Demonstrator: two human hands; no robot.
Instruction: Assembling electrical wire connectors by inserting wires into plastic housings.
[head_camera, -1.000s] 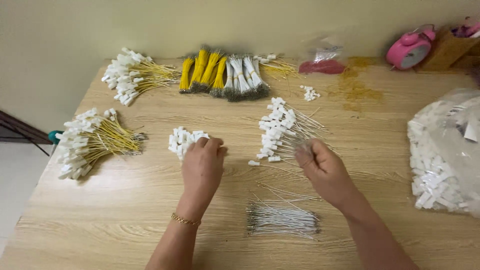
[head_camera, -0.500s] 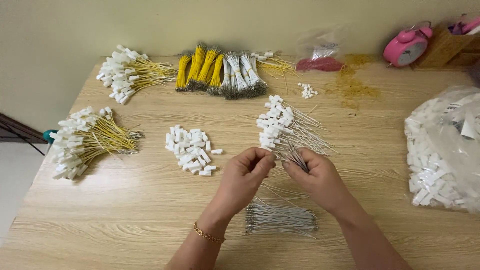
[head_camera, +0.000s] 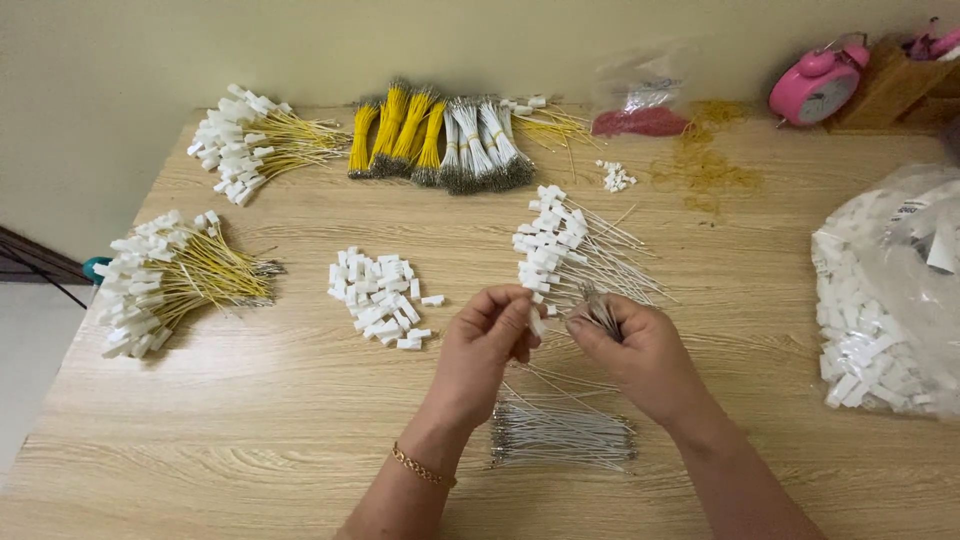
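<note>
Seen from the head camera, both hands meet over the middle of the wooden desk (head_camera: 250, 440). The left hand (head_camera: 487, 345) has its grip pinched together on a small white connector (head_camera: 537, 322), held up just above the desk between the two hands. The right hand (head_camera: 640, 350) has its grip clamped on a thin bunch of grey wires (head_camera: 598, 305), whose ends poke out above the fingers, touching or almost touching the connector.

Just left of the hands lies a loose heap of white connectors (head_camera: 380, 297). Right behind the hands sits a fan of finished white-wire leads (head_camera: 565, 245), and below the hands a flat bundle of bare wires (head_camera: 560, 435). Further left are two piles of yellow-wire leads (head_camera: 170, 280), and at the back edge stand bundles of yellow and white wires (head_camera: 435, 135).

At the right edge a clear plastic bag (head_camera: 900, 240) holds many white connectors. A smaller clear bag (head_camera: 640, 105) at the back holds something red. A pink alarm clock (head_camera: 815, 85) stands far right.
</note>
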